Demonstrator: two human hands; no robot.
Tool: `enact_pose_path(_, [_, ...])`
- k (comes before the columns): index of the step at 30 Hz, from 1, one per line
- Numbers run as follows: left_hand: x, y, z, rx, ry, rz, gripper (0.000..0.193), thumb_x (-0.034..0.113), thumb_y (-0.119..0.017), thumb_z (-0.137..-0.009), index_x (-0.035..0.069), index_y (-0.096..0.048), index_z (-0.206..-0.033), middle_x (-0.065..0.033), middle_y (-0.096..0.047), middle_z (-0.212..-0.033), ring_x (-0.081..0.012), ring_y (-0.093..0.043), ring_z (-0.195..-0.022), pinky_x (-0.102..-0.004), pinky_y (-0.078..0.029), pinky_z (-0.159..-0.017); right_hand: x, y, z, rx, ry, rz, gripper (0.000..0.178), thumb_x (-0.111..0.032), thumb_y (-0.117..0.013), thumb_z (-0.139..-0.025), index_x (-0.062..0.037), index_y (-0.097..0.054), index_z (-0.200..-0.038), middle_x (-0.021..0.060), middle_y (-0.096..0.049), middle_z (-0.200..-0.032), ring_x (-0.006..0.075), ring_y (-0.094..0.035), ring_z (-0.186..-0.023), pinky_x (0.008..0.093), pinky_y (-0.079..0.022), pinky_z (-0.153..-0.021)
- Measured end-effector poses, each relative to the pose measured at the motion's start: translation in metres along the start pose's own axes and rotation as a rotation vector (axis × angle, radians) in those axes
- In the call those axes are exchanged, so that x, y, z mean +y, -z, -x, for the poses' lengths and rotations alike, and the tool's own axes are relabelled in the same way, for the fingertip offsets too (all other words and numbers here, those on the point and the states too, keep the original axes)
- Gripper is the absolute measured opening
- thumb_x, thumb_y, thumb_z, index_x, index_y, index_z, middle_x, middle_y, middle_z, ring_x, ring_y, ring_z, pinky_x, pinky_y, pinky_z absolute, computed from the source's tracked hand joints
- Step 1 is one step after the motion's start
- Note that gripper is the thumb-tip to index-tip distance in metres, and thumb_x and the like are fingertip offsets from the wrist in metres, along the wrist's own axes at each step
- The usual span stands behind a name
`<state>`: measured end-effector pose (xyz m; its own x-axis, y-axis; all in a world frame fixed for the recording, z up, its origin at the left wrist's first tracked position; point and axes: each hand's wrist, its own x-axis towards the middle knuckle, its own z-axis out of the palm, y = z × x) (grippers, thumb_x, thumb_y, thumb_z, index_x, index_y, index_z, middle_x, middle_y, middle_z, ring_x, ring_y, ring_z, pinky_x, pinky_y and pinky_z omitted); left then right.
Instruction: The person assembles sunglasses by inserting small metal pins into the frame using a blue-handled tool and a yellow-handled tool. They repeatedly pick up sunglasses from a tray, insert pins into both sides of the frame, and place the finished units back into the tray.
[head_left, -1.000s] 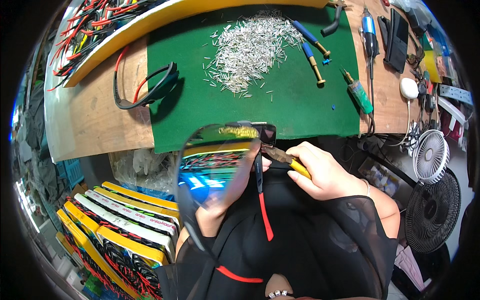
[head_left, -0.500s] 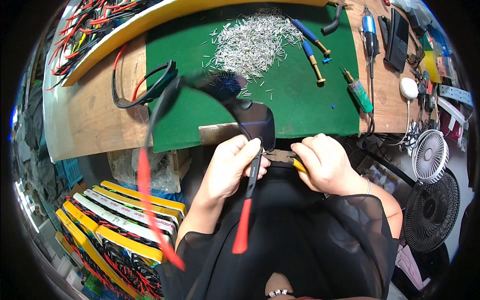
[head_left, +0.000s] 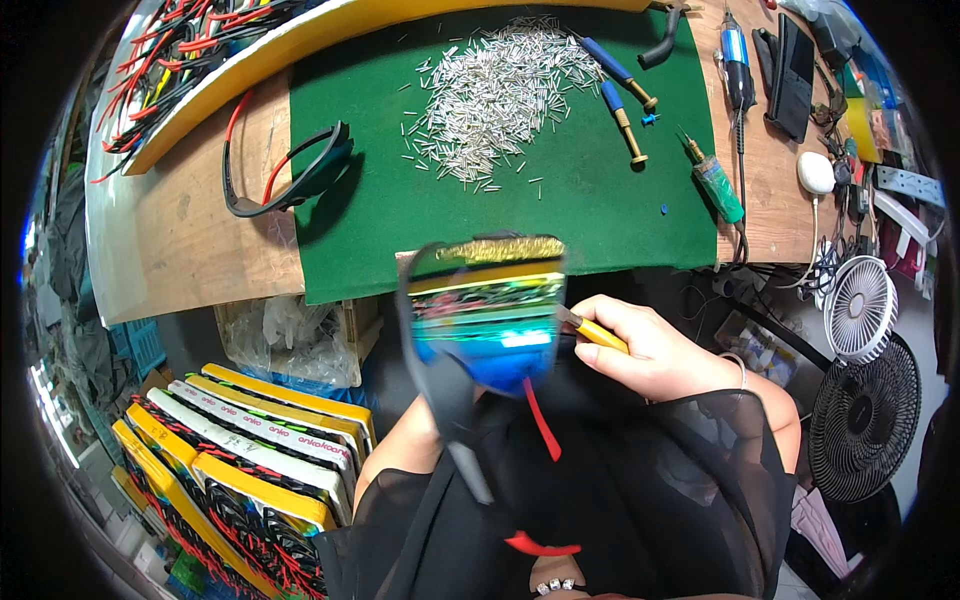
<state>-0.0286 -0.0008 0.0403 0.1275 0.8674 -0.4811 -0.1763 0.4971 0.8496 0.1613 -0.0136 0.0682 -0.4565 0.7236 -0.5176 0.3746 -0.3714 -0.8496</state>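
A pair of sunglasses (head_left: 490,315) with a mirrored lens is held up above the lap, by the near edge of the table (head_left: 190,250), its upper rim overlapping the green mat (head_left: 620,215) in view. It is partly blurred, and its red temple tips (head_left: 545,547) hang toward the body.

Yellow-handled pliers (head_left: 603,337) are gripped by the right hand (head_left: 645,350), thumb and fingers being closed round the handles. The metal head reaches the right edge of the lens; whether anything is pinched by it cannot be told. The left hand is covered by the lens, with only its wrist (head_left: 410,430) shown, so its grip cannot be told either.

The frame is probably best steadied close to where the pliers meet it, with pressure applied gently and the contact turned into plain sight. The lens face (easily scratched, by its look) should be spared any touch of metal.

Toward the table's far edge a pile of metal pins (head_left: 505,95) is spread, with two blue-handled tools (head_left: 612,64) at its right. A second pair of glasses (head_left: 320,175) is laid across the mat's left edge.
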Motion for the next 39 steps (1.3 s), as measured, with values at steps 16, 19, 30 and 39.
enact_pose_path(16, [0.005,-0.001,-0.009,-0.087,0.023,0.033,0.022,0.022,-0.049,-0.091,-0.001,-0.051,-0.092,-0.005,-0.058,-0.072,-0.0095,-0.056,-0.062,-0.0213,-0.048,-0.062,0.007,-0.006,-0.003,0.324,0.372,0.535,0.034,-0.01,-0.063,-0.069,-0.0018,-0.051,-0.1,0.0114,-0.051,-0.083,0.0269,-0.053,-0.073,0.0347,-0.044,-0.065])
enact_pose_path(19, [-0.001,0.0,-0.005,-0.055,-0.015,0.056,0.02,0.017,-0.05,-0.09,-0.002,-0.056,-0.091,-0.0065,-0.06,-0.075,-0.0104,-0.058,-0.065,-0.0222,-0.05,-0.06,0.003,-0.004,0.0,0.2,0.207,0.358,0.029,-0.013,-0.06,-0.076,-0.0025,-0.05,-0.102,0.0136,-0.051,-0.084,0.0285,-0.054,-0.075,0.0345,-0.044,-0.067])
enact_pose_path(30, [-0.015,0.004,-0.005,0.011,0.081,0.088,0.016,0.014,-0.046,-0.092,-0.002,-0.05,-0.095,-0.0073,-0.059,-0.08,-0.0082,-0.056,-0.065,-0.0215,-0.048,-0.062,0.002,-0.003,0.0,0.085,0.04,0.148,0.027,-0.013,-0.059,-0.075,-0.0015,-0.052,-0.099,0.0117,-0.052,-0.081,0.0272,-0.054,-0.072,0.0336,-0.045,-0.067])
enact_pose_path(39, [0.006,0.011,-0.013,-0.209,0.336,0.149,0.024,0.026,-0.05,-0.09,0.003,-0.052,-0.083,-0.002,-0.056,-0.067,-0.0047,-0.052,-0.052,-0.0171,-0.044,-0.049,0.009,-0.003,-0.003,0.403,0.483,0.853,0.036,-0.008,-0.064,-0.061,-0.0017,-0.052,-0.094,0.01,-0.05,-0.078,0.0248,-0.051,-0.067,0.0332,-0.043,-0.059])
